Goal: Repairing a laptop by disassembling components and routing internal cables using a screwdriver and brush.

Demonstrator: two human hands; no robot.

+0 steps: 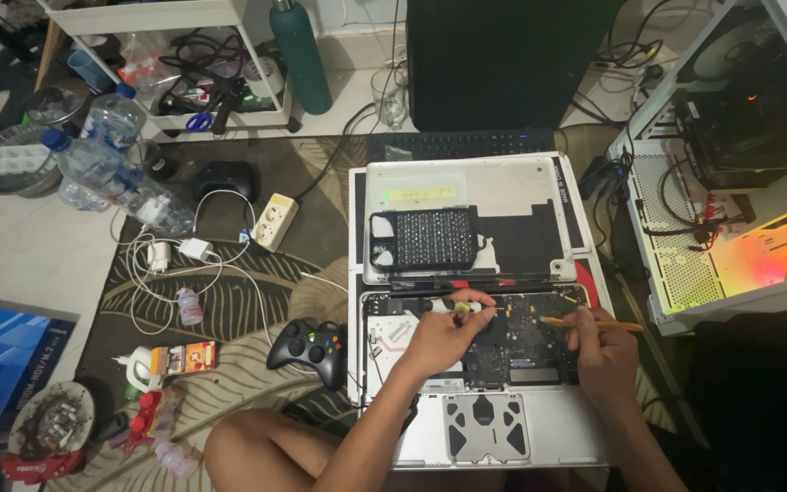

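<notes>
Centre frame: left hand pinches a small white tube over the opened laptop; right hand grips an orange stick. Best kept steady, tips light on the board.

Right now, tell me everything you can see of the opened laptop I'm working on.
The silver laptop lies flat on a patterned rug, bottom cover off. Its dark circuit board and light inner parts are exposed along the far half; the near half is bare metal with a pale cutout plate. The removed cover lies just beyond, carrying a black screwdriver bit case. The left hand holds a small white tool over the board; the right hand holds a thin orange tool to it.
</notes>
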